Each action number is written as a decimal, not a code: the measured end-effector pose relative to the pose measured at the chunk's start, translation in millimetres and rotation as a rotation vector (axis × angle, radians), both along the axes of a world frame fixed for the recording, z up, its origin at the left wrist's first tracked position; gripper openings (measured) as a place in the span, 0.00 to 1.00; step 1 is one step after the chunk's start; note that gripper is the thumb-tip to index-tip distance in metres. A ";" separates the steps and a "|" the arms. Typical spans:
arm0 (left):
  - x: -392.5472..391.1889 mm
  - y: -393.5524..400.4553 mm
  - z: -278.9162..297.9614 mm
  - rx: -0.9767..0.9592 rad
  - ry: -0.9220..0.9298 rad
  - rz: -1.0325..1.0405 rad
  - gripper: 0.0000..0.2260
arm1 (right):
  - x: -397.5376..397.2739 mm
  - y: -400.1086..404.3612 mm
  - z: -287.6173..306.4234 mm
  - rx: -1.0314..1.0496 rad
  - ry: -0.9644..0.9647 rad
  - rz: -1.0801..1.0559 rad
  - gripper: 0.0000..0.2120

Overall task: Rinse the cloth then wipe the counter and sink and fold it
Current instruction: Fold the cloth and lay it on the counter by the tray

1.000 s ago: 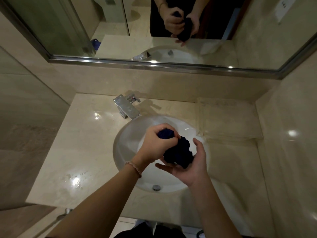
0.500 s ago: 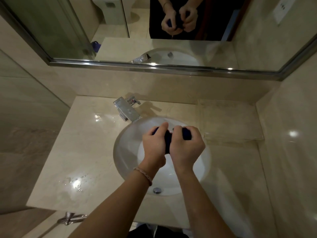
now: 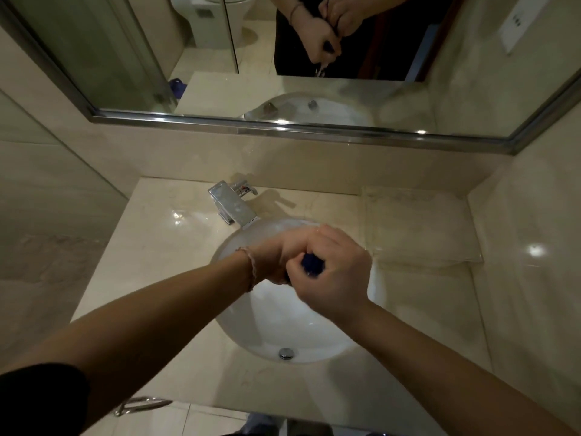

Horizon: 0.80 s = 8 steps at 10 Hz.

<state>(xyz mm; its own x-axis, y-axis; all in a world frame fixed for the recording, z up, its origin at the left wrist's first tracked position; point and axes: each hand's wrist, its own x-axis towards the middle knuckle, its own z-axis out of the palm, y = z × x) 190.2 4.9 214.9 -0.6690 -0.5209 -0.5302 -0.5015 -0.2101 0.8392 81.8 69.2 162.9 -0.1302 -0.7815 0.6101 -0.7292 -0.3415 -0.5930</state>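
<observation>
Gripping the dark blue cloth [image 3: 312,263] between them, both hands are bunched together above the white sink [image 3: 270,325]. The right hand [image 3: 333,272] is curled into a fist around it, and only a small patch of blue shows between its thumb and fingers. The left hand [image 3: 279,259] sits tight against the right, knuckles touching, and seems to clasp the hidden end of the cloth, though most of the fabric is buried. A thin bracelet [image 3: 251,269] rings the left wrist. The chrome faucet [image 3: 234,204] stands on the beige counter [image 3: 151,247] just behind the hands.
</observation>
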 end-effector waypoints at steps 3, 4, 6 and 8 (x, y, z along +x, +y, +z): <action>-15.8 7.6 -39.0 0.155 -0.091 0.241 0.14 | 1.0 11.3 -27.8 -0.023 -0.028 0.009 0.08; -19.2 2.2 -54.0 0.194 0.034 0.437 0.08 | 2.8 8.6 -28.5 -0.015 -0.139 -0.141 0.09; -18.0 10.4 -81.2 0.373 0.302 0.924 0.11 | 11.4 10.8 -20.4 0.340 -0.697 -0.274 0.05; -3.4 23.3 -88.8 -0.026 0.386 0.926 0.06 | -3.8 22.2 -36.6 0.891 -1.666 -0.417 0.12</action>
<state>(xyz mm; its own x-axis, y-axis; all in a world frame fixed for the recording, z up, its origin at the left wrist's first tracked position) 186.8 28.2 126.1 -0.1184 -0.9317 -0.3435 0.1577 -0.3592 0.9199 78.0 91.3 126.3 -0.3013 -0.5204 -0.7990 0.7215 0.4235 -0.5478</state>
